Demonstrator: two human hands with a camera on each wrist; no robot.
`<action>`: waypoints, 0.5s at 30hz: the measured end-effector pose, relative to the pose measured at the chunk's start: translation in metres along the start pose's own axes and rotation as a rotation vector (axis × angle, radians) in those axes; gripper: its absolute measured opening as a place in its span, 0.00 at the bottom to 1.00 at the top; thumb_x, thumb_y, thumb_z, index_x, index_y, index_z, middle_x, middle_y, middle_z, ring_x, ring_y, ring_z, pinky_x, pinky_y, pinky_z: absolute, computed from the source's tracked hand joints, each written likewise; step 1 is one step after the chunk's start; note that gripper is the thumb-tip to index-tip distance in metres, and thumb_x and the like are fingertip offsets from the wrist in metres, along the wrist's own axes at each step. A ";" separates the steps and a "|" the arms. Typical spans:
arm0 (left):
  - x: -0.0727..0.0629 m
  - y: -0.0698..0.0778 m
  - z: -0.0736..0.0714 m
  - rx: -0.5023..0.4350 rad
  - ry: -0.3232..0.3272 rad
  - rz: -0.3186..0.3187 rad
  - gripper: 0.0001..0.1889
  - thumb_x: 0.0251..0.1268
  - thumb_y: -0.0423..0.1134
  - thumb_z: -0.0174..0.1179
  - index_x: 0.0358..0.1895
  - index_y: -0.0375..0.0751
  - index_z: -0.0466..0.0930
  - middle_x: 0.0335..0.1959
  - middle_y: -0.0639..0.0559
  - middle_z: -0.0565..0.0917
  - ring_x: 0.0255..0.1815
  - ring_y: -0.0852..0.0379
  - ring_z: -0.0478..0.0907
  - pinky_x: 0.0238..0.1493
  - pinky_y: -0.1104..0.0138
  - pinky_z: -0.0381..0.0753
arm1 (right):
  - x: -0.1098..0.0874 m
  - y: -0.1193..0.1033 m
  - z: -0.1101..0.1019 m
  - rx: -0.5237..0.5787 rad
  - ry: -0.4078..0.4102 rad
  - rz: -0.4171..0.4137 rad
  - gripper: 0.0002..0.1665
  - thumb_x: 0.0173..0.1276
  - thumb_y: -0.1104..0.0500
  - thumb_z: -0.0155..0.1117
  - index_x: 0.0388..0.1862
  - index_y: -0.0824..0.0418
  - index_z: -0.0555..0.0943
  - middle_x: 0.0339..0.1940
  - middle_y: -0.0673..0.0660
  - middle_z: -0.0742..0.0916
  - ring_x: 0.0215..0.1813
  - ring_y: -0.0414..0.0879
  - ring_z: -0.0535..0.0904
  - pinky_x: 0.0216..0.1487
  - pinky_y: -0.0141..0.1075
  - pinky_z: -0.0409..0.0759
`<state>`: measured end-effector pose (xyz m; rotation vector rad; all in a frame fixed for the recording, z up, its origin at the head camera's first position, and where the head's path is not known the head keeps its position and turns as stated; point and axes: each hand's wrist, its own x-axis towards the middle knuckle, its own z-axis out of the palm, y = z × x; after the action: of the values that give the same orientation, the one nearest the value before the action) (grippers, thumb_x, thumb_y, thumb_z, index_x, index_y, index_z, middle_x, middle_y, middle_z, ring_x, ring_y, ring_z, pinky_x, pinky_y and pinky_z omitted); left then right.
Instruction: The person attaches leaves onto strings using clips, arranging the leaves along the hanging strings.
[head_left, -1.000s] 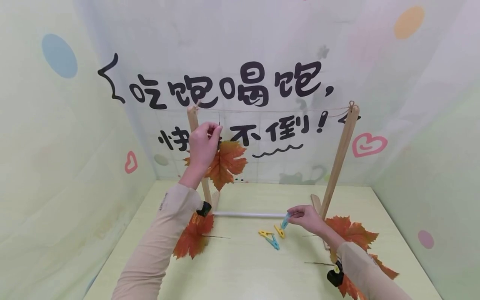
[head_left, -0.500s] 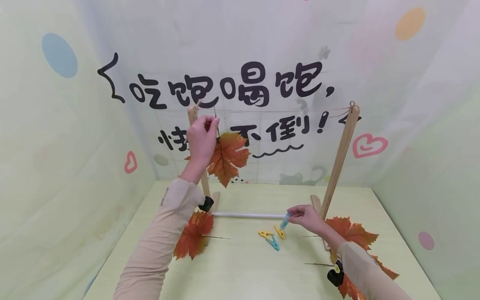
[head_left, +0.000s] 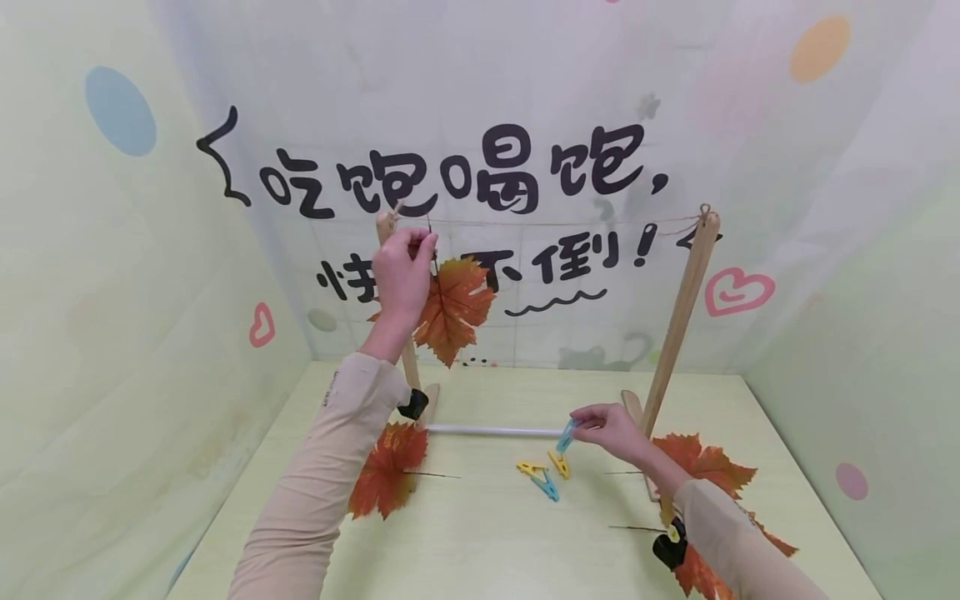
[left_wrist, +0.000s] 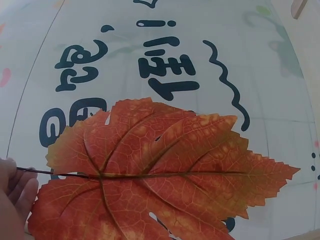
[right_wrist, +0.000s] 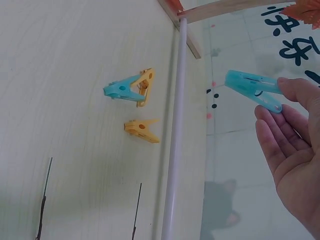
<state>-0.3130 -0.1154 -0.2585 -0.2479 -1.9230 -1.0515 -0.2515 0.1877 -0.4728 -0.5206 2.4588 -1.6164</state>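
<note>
My left hand [head_left: 403, 271] pinches the thin dark stem of an orange-red maple leaf [head_left: 452, 310] between thumb and fingers. The leaf hangs tip down, its stem end reaching up to the twine [head_left: 540, 222] strung between two wooden posts. In the left wrist view the leaf's veined face fills much of the picture, with the fingertips at the stem's end. Lower right, my right hand [head_left: 611, 432] holds a blue clothespin [right_wrist: 254, 89] by its handle ends, thumb on one and fingers on the other. Below it on the table lie two yellow clothespins [head_left: 559, 464] and a second blue clothespin [head_left: 546, 483].
The wooden posts [head_left: 681, 325] stand on feet joined by a white rod [head_left: 498, 430] low across the table. One maple leaf [head_left: 387, 471] lies by the left post. More leaves [head_left: 703, 467] lie at the right, partly under my right forearm. A printed cloth backdrop encloses the table.
My left hand has risen slightly with the leaf, bringing its stem end up to the twine. My right hand has lifted a little, still holding the blue clothespin.
</note>
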 end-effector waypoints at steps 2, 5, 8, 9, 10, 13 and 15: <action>0.000 0.000 0.000 0.005 -0.008 0.002 0.10 0.60 0.36 0.59 0.33 0.30 0.81 0.28 0.41 0.83 0.26 0.52 0.78 0.30 0.65 0.77 | -0.001 -0.002 0.000 0.005 -0.001 -0.003 0.21 0.58 0.64 0.65 0.47 0.75 0.76 0.37 0.63 0.84 0.37 0.46 0.80 0.37 0.32 0.80; 0.000 0.000 0.000 0.002 -0.012 0.004 0.10 0.59 0.36 0.60 0.33 0.30 0.82 0.28 0.41 0.83 0.26 0.51 0.78 0.30 0.65 0.78 | -0.001 -0.006 -0.001 0.008 0.007 -0.019 0.20 0.58 0.65 0.65 0.47 0.75 0.76 0.37 0.64 0.84 0.38 0.46 0.80 0.37 0.31 0.80; 0.002 0.000 0.000 -0.004 -0.013 0.000 0.10 0.59 0.37 0.60 0.33 0.30 0.82 0.28 0.42 0.84 0.26 0.52 0.79 0.30 0.66 0.77 | 0.000 -0.012 -0.003 0.000 0.014 -0.040 0.20 0.58 0.64 0.65 0.47 0.75 0.76 0.37 0.64 0.84 0.38 0.46 0.80 0.37 0.31 0.80; 0.002 0.000 0.000 -0.007 -0.013 0.001 0.10 0.59 0.37 0.60 0.33 0.30 0.82 0.28 0.42 0.84 0.26 0.52 0.79 0.30 0.66 0.77 | 0.001 -0.015 -0.003 -0.005 0.016 -0.045 0.21 0.58 0.63 0.65 0.47 0.75 0.76 0.37 0.64 0.84 0.38 0.46 0.80 0.37 0.31 0.80; 0.002 0.000 0.000 -0.009 -0.011 0.001 0.10 0.59 0.37 0.60 0.33 0.30 0.82 0.28 0.42 0.84 0.26 0.52 0.79 0.29 0.67 0.77 | 0.002 -0.017 -0.004 -0.008 0.020 -0.047 0.21 0.58 0.63 0.65 0.47 0.75 0.77 0.37 0.64 0.84 0.38 0.46 0.81 0.38 0.31 0.80; 0.003 0.000 -0.001 -0.013 -0.007 0.000 0.10 0.59 0.37 0.60 0.33 0.30 0.82 0.27 0.42 0.84 0.26 0.52 0.79 0.29 0.67 0.77 | 0.004 -0.027 -0.005 -0.028 0.025 -0.053 0.22 0.58 0.61 0.66 0.48 0.72 0.77 0.38 0.62 0.85 0.39 0.46 0.81 0.38 0.31 0.80; 0.003 0.000 -0.001 -0.018 -0.012 -0.005 0.10 0.59 0.37 0.60 0.33 0.30 0.82 0.27 0.42 0.84 0.26 0.52 0.79 0.29 0.66 0.77 | 0.005 -0.035 -0.007 -0.033 0.033 -0.048 0.22 0.57 0.60 0.66 0.48 0.71 0.77 0.39 0.61 0.85 0.40 0.47 0.81 0.38 0.32 0.80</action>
<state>-0.3144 -0.1166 -0.2561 -0.2602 -1.9267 -1.0733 -0.2514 0.1791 -0.4383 -0.5670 2.5195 -1.6168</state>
